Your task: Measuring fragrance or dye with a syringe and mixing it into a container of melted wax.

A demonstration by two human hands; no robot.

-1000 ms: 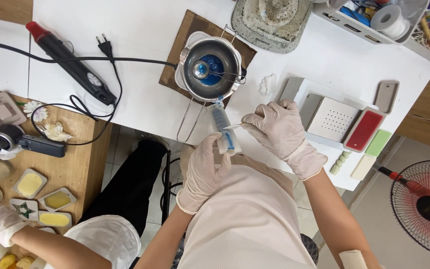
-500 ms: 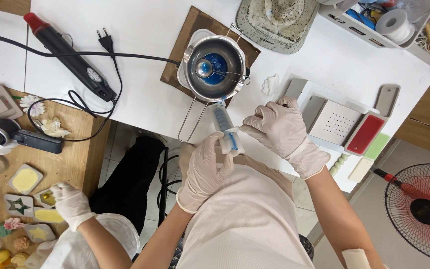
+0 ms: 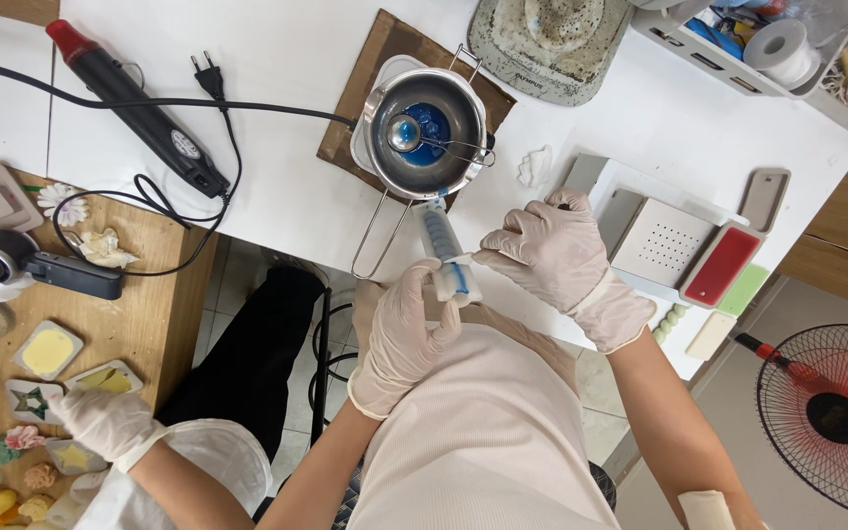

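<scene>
Co-worker's gloved hand now sits lower, below the yellow-filled square moulds; own hands' grip unchanged.

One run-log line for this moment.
left hand: grips syringe | right hand: at plunger end | syringe: blue liquid, points toward pot

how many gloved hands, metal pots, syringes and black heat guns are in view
white-gloved hands: 3, two of them the wearer's
round metal pot of blue liquid: 1
clear plastic syringe with blue liquid: 1
black heat gun with red tip: 1
total: 6
</scene>
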